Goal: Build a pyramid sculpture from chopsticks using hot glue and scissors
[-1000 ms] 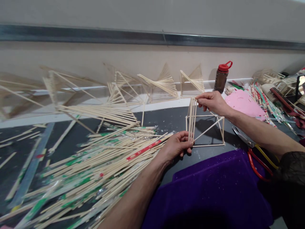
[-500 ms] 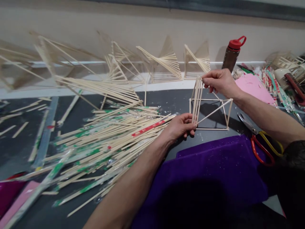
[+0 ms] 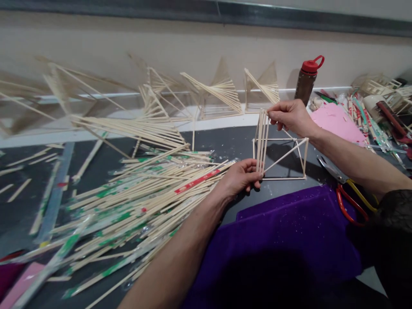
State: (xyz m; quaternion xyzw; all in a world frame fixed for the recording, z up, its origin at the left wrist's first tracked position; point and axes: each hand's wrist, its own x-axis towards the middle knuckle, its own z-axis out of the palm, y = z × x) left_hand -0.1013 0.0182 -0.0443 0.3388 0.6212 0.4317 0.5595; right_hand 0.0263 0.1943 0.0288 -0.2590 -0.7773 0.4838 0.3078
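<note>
A small frame of thin wooden sticks (image 3: 285, 155) stands on the dark table, with several sticks side by side running up its left side. My left hand (image 3: 242, 177) pinches the lower ends of these upright sticks between thumb and fingers. At their upper ends, my right hand (image 3: 289, 116) is closed in a pinch; whether it grips one stick or several is hard to make out. To the left of my left hand spreads a heap of chopsticks (image 3: 154, 193), some in clear wrappers with green and red print.
Stick models with fanned sides (image 3: 222, 92) stand along the wall. A red-lidded bottle (image 3: 305, 83) is at the back right. Scissors (image 3: 346, 184) lie right of the frame, a purple cloth (image 3: 283, 227) in front, pink foam (image 3: 337, 122) beyond my right forearm. A ruler (image 3: 59, 189) lies left.
The view has tilted up and shifted slightly, so everything sits a little lower and further left. Both hands keep their places on the upright sticks.
</note>
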